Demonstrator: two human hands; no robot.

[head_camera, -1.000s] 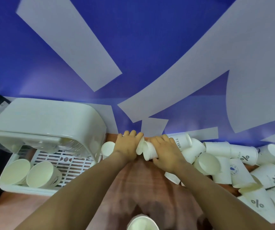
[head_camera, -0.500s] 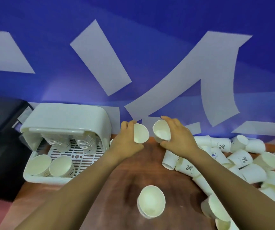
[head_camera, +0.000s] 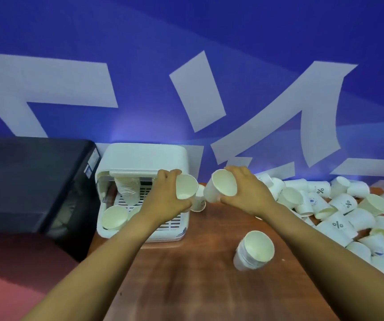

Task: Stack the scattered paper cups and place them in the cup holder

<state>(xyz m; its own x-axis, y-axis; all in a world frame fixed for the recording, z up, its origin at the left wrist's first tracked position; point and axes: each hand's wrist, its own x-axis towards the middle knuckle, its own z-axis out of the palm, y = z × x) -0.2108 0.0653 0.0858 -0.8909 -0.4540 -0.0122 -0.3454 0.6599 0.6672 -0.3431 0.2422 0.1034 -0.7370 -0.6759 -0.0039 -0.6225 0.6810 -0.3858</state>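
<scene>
I see my left hand (head_camera: 167, 200) with fingers curled round one paper cup (head_camera: 187, 186) and my right hand (head_camera: 246, 193) clamped on another cup (head_camera: 221, 188), mouths toward me, above the table's (head_camera: 198, 274) far edge. The cup holder (head_camera: 144, 172) sits at the far left corner, a short stack (head_camera: 254, 250) stands mid-table, and loose cups (head_camera: 339, 212) crowd the right edge.

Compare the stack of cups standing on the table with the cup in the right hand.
The stack is several nested cups, with layered rims showing; the cup looks single. The stack rests free on the table, near the person; the cup is gripped in the air by the right hand, farther back. The stack leans slightly, mouth up; the cup is tipped with its mouth toward the camera. Both are white paper with plain insides.
</scene>
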